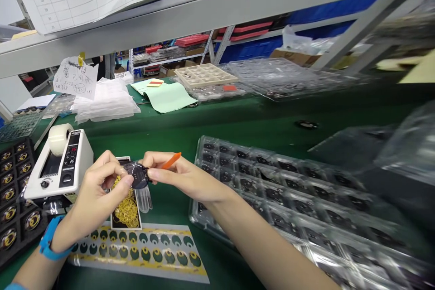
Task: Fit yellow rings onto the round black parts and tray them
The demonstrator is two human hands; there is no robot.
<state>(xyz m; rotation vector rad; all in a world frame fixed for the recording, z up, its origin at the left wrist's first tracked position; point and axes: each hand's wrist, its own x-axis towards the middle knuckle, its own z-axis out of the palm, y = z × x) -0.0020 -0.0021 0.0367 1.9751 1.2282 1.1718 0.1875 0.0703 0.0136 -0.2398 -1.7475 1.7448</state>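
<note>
My left hand (pixel 110 186), a blue band on its wrist, pinches the left side of a dark round disc (pixel 140 177). A clear, film-like layer shows near the fingertips, but its edges are hard to make out. The right edge of the disc is between the fingers of my right hand (pixel 170 173), which also has an orange pointed stick (pixel 171 160) tucked in it. Below the disc, a white-edged box (pixel 113 219) holds a heap of tangled yellow pieces (pixel 127 210). A printed sheet of green and yellow stickers (pixel 159 272) lies under the wrists.
At left stands a white tape dispenser (pixel 86 149) beside a black tray (pixel 20 222) of gold-ringed round parts. A clear compartment tray (pixel 195 210) of dark parts fills the right. Papers (pixel 105 104) and trays (pixel 204 74) line the back, under a grey shelf beam (pixel 217 2).
</note>
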